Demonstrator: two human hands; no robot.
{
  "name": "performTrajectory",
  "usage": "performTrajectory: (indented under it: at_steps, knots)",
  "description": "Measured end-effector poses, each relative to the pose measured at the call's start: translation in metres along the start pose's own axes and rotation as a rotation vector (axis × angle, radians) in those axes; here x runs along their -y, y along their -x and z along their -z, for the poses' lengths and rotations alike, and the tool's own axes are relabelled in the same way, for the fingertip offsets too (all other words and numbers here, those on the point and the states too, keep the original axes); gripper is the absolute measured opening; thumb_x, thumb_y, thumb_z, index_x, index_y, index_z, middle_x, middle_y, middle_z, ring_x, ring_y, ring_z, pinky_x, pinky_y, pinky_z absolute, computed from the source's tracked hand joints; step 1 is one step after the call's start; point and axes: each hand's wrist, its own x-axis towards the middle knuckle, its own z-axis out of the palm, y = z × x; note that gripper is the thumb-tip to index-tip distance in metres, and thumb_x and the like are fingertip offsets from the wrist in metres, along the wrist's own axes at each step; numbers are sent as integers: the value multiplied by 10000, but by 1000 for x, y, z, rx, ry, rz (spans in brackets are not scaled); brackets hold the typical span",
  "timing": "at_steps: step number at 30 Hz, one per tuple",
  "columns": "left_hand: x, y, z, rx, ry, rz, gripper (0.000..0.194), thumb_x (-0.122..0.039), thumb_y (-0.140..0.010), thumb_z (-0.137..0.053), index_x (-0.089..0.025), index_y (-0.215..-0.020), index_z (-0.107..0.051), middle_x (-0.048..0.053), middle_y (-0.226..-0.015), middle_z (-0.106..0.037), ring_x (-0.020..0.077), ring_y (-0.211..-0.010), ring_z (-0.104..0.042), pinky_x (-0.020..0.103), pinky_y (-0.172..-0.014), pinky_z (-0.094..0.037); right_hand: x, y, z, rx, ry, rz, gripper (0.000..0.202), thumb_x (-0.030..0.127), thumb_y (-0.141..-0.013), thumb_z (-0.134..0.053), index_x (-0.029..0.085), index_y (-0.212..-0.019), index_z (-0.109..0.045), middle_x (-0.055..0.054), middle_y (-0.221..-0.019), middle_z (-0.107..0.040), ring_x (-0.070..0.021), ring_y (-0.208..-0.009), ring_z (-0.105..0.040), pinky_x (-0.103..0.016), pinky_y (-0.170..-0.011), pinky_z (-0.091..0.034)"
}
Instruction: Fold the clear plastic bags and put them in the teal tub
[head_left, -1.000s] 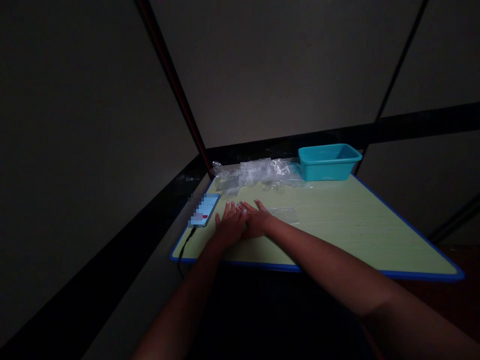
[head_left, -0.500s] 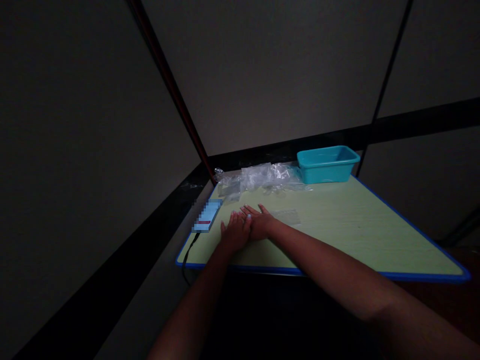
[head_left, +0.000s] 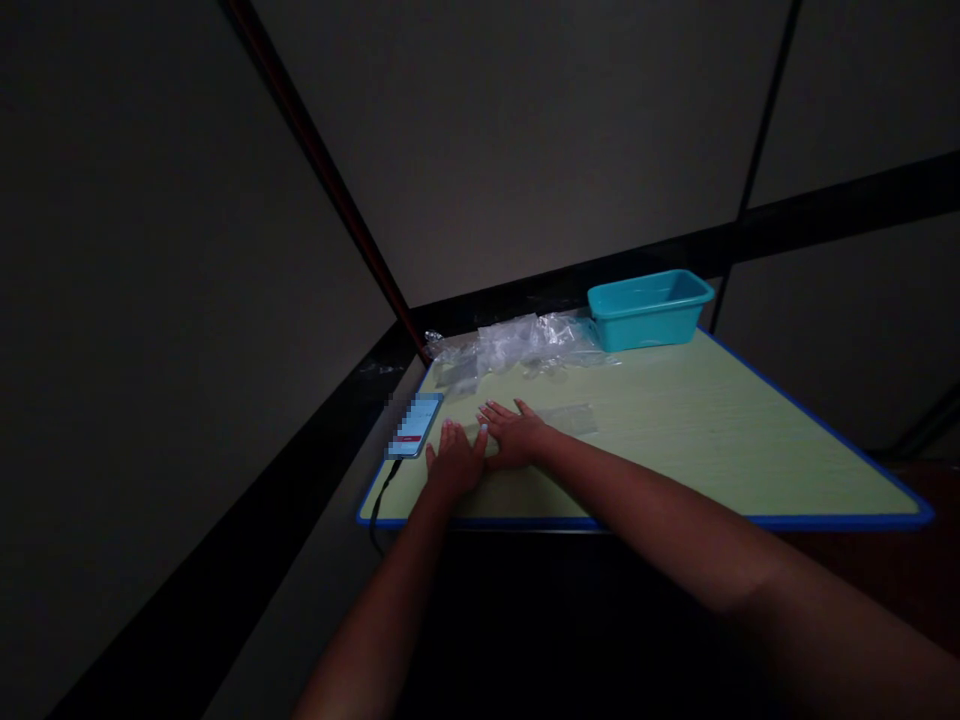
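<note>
Both hands lie palm down on a pale green table (head_left: 675,430) near its front left. My left hand (head_left: 456,462) is flat with its thumb stretched toward the other hand. My right hand (head_left: 514,435) rests just right of it, fingers spread and pointing left, on or beside a clear flat plastic bag (head_left: 571,418). Part of that bag sticks out to the right from behind my right hand; the rest is hidden. Neither hand is closed round anything.
A phone (head_left: 417,425) with a lit screen and a black cord (head_left: 381,495) lies at the left edge. Crumpled clear plastic bags (head_left: 517,343) are heaped at the back, beside a turquoise basket (head_left: 649,325). Dark walls stand behind and left.
My left hand has slid left, off my right hand, so the two no longer overlap. The view has shifted slightly. My right hand has stayed nearly in place by the clear bag.
</note>
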Motion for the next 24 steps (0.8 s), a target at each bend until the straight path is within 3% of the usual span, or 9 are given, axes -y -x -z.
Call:
performTrajectory:
  at_steps: [3, 6, 9, 14, 21, 24]
  knots:
    - [-5, 1, 5, -61, 22, 86, 665, -477, -940, -119, -38, -1418, -265, 240, -1501, -162, 301, -1407, -89, 584, -1063, -202, 0, -1, -1, 7, 7, 0, 840, 584, -751, -487, 172, -1450, -271, -99, -1524, -163, -281, -1405, -71, -538, -1108, -24]
    - [-10, -1, 9, -132, 43, 46, 634, -478, -939, -151, -91, -1429, -265, 203, -1520, -127, 289, -1411, -54, 601, -1066, -167, -1, -2, -2, 10, -2, 9, 825, 565, -745, -505, 184, -1444, -288, -98, -1522, -178, -289, -1404, -77, -563, -1100, -28]
    - [-11, -5, 9, -73, 58, 2, 592, -444, -947, -138, -123, -1410, -321, 185, -1521, -147, 284, -1411, -61, 602, -1057, -188, -1, -1, -1, 6, -1, 20, 824, 552, -744, -512, 186, -1445, -282, -102, -1521, -182, -292, -1403, -87, -585, -1091, -29]
    - [-9, -13, 3, -13, 87, 31, 651, -462, -942, -84, -62, -1404, -310, 212, -1521, -93, 270, -1413, -26, 591, -1069, -157, 0, 0, 0, 25, 22, 3, 831, 557, -754, -483, 177, -1456, -248, -95, -1527, -152, -275, -1406, -80, -581, -1092, -24]
    - [-3, -11, -3, -12, 17, -18, 555, -387, -952, -157, -142, -1442, -249, 208, -1499, -219, 321, -1405, -74, 636, -1022, -215, -1, -3, -2, 26, 36, 7, 832, 566, -755, -464, 153, -1449, -266, -107, -1527, -148, -278, -1405, -84, -560, -1097, 2]
    - [-3, -10, -5, -40, 25, -15, 559, -382, -954, -166, -123, -1444, -239, 204, -1496, -230, 310, -1405, -99, 611, -1038, -219, -1, -3, -3, 17, 29, 11, 825, 562, -759, -466, 154, -1448, -266, -109, -1527, -149, -281, -1404, -89, -564, -1094, 4]
